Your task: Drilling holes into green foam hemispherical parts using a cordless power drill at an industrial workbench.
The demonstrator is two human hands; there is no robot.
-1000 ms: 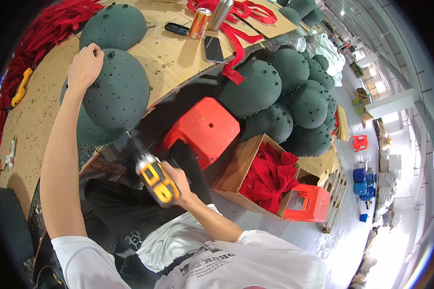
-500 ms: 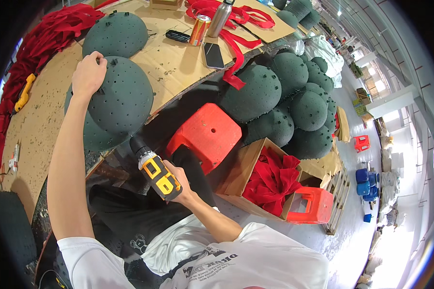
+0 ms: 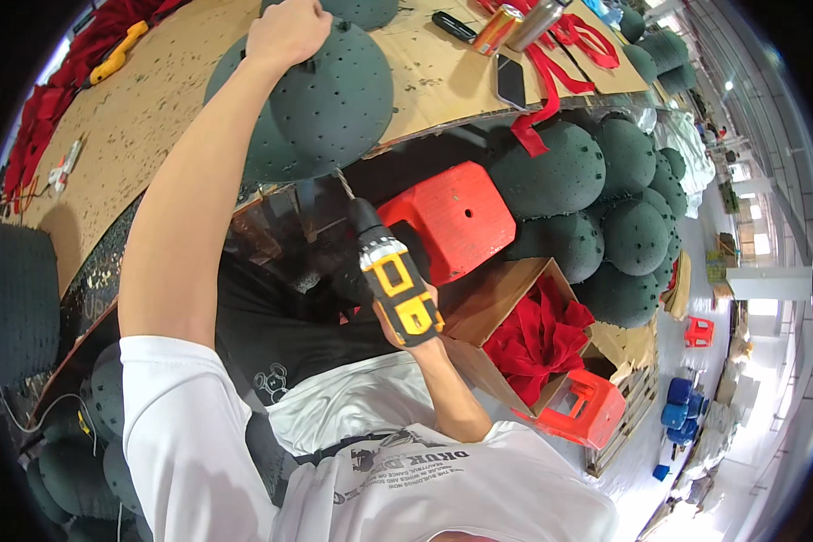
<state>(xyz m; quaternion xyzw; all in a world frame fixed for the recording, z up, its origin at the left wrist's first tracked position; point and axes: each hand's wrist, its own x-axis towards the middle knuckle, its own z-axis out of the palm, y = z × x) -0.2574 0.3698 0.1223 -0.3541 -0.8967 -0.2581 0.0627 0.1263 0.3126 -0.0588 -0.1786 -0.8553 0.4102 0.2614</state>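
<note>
A dark green foam dome (image 3: 330,104), dotted with small holes, sits on the cardboard-covered table at its near edge. My left hand (image 3: 285,34) grips its upper left part, fingers curled; what the fingertips pinch is hidden. My right hand (image 3: 390,316) is closed round the handle of a yellow and black cordless drill (image 3: 393,285). The long bit (image 3: 345,183) points up toward the dome, its tip close to the lower rim; whether it touches I cannot tell. Behind the held dome, part of another green dome (image 3: 361,11) shows at the top.
On the table (image 3: 167,108) lie a phone (image 3: 510,81), a can (image 3: 498,30), a metal bottle (image 3: 537,25), red ribbon (image 3: 551,77) and a yellow tool (image 3: 117,54). Right of my knees stand a red stool (image 3: 456,221), stacked domes (image 3: 551,172) and a box (image 3: 524,294) of red cloth.
My view has swung, so the table and domes sit farther right and higher. The drill bit, unseen before at the dome's rim, now shows. Both hands keep their holds.
</note>
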